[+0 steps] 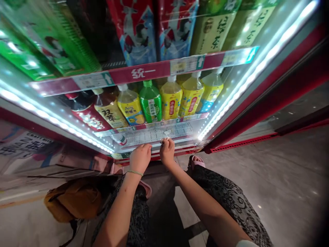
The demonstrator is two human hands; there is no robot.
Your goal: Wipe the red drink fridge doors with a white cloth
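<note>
My left hand [140, 157] rests curled on the front edge of the bottom wire shelf [156, 133] of an open drinks fridge. My right hand [167, 150] is beside it, fingers pinched on a small white thing [165, 139] that I cannot make out, at the same shelf edge. A thin green band circles my left wrist. The shelf above the hands carries a row of bottles: dark ones at the left, a green bottle [151, 102] in the middle and yellow bottles [171, 98] to the right.
A red price rail [138, 72] fronts a higher shelf of large cartons and bottles. The red fridge door [277, 92] stands open at the right. A brown bag [74, 200] hangs by my left leg. Sandalled feet stand on grey floor tiles [269, 178].
</note>
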